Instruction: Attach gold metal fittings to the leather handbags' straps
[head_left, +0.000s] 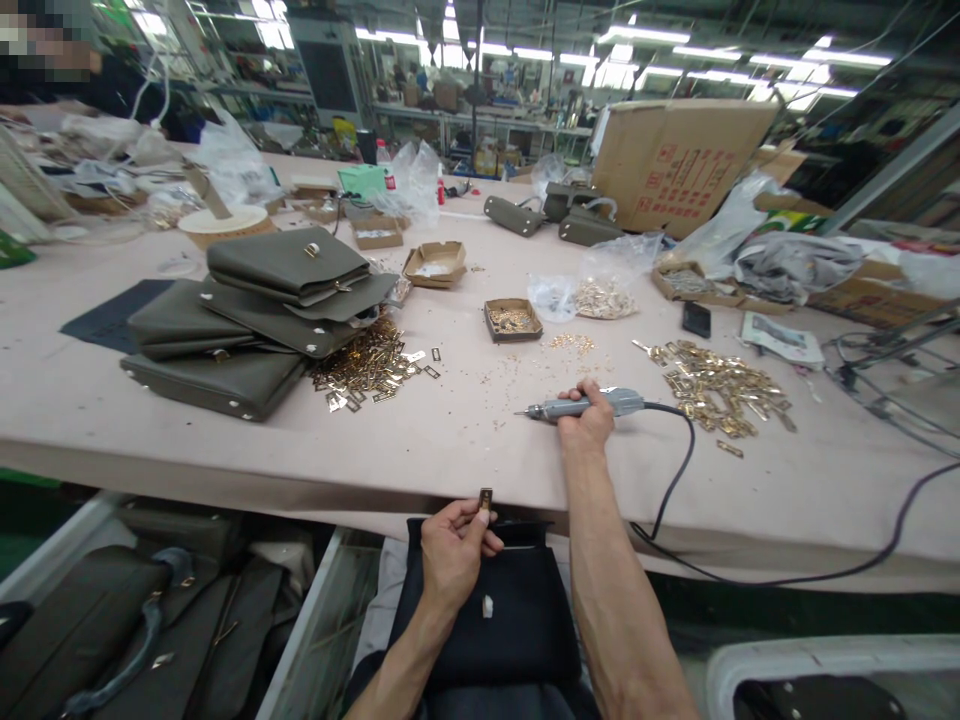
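While right hand [586, 420] grips electric screwdriver [592, 404], left hand [454, 545] pinches metal clasp [485, 497].

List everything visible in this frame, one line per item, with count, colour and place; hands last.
Electric screwdriver: one, grey, black cord, on table under right hand.
Metal fitting: one, gold, pinched at table edge.
Black bag: one, on lap.
Olive bags: stack, left on table.
Gold hardware piles: two, right and beside the stack.
Small cardboard trays: several, brown, centre.
Cardboard box: one, brown, far right.
Table: pink top.
Left hand: holds fitting.
Right hand: grips screwdriver.
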